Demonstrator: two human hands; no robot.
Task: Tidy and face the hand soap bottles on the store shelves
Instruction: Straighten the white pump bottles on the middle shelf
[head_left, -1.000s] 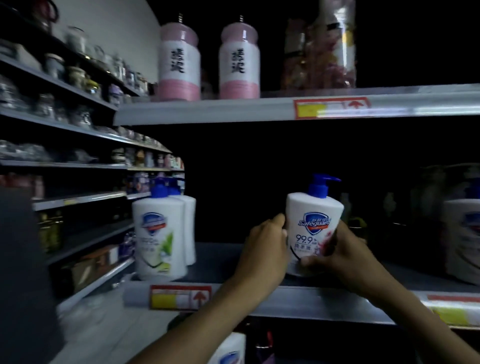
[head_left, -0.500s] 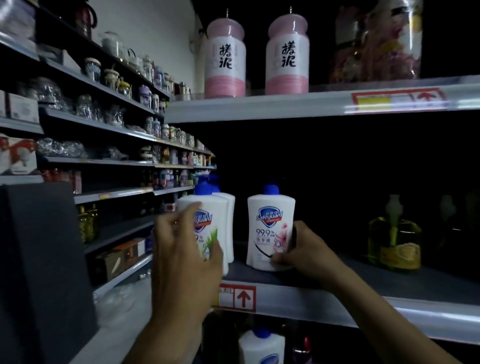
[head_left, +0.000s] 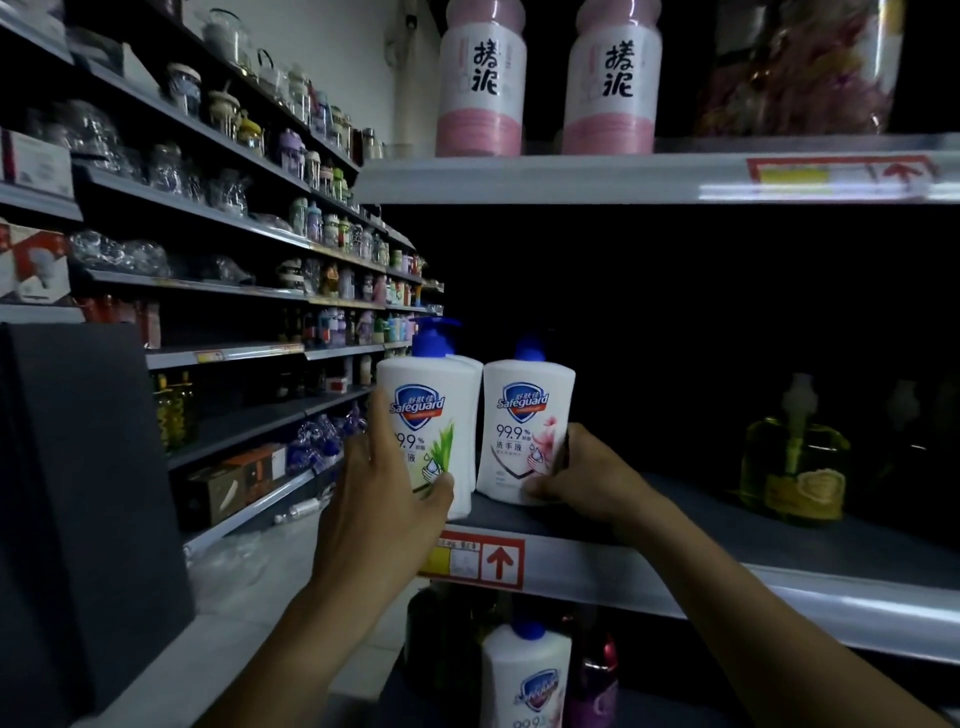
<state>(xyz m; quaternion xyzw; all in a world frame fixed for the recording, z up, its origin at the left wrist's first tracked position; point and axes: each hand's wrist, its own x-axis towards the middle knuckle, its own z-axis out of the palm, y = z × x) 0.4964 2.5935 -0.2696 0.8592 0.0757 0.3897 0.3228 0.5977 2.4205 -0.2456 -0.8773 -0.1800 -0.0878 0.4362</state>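
Three white Safeguard hand soap bottles stand on the middle shelf (head_left: 779, 577): a green-leaf one (head_left: 431, 415), another just behind it (head_left: 470, 364), and a pink-flower one (head_left: 527, 421). A fourth white bottle (head_left: 524, 675) sits on the shelf below. Two pink-and-white bottles (head_left: 480, 78) stand on the top shelf, one yellow pump bottle (head_left: 792, 467) stands at the right, and two hands are in view, left (head_left: 384, 499) and right (head_left: 587, 478).

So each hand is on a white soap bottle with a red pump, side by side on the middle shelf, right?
Not quite: the head view shows blue pumps. The left hand is on the green-leaf bottle, the right hand on the pink-flower bottle, side by side on the middle shelf.
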